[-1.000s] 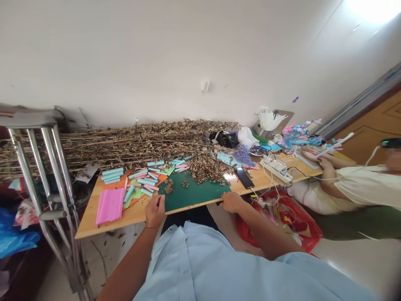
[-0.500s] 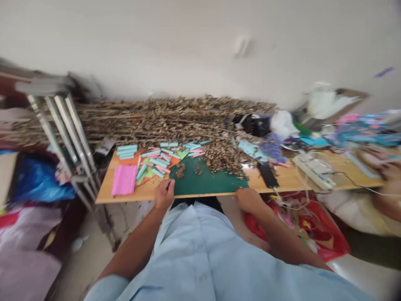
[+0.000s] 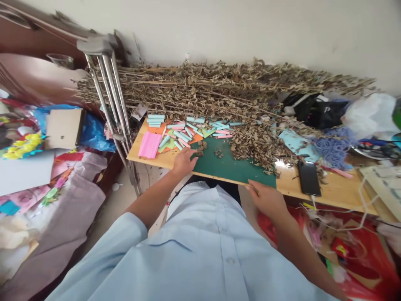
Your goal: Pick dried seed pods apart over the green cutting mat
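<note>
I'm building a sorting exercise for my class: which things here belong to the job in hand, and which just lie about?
Likely belonging: green mat, near left hand and right hand; leaf clump by the left hand; dried leaf pile.

Likely just lying about: phone, crutches, purple-blue yarn, power strip.

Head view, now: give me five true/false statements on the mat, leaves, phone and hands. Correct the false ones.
1. The flat green rectangular mat lies on the pale wooden table. True.
2. The heap of dry brown leaves covers the mat's left end. False: it lies toward the right end.
3. A thin white cable is plugged into the black rectangular phone. True.
4. The right hand holds the phone. False: it is at the front edge, by the mat.
5. The left hand is nearer the pink rectangular sheet than the right is. True.
</note>
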Available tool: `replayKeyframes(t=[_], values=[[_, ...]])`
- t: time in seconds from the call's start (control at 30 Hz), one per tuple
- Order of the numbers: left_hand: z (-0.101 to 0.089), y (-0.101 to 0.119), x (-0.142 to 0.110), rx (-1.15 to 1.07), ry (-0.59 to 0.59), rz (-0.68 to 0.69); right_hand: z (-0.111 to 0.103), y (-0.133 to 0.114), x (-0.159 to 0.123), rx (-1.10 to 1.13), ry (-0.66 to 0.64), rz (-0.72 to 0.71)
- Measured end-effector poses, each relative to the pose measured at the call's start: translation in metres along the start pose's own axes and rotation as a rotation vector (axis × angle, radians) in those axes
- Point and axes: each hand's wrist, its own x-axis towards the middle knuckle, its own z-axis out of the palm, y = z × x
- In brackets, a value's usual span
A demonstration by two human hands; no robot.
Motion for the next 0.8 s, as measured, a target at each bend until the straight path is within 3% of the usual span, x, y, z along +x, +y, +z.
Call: replayKeyframes(t=[0.13, 0.33, 0.53, 0.63, 0.8], values=[[0.010, 0.005, 0.011, 0.123, -0.069, 0.058, 0.006, -0.023, 0.008, 0.112, 0.060, -0.122], [0.016, 0.005, 0.015, 0.137, -0.066, 0.068, 0.015, -0.039, 0.018, 0.197, 0.081, -0.198], [0.014, -0.003, 0.012, 0.074, -0.044, 0.096, 0.025, -0.037, 0.025, 0.240, 0.111, -0.202], [0.012, -0.008, 0.015, 0.051, -0.039, 0.048, 0.025, -0.040, 0.033, 0.249, 0.109, -0.187], [0.008, -0.006, 0.021, 0.100, -0.136, 0.088, 0.018, -0.052, 0.049, 0.267, 0.083, -0.189]])
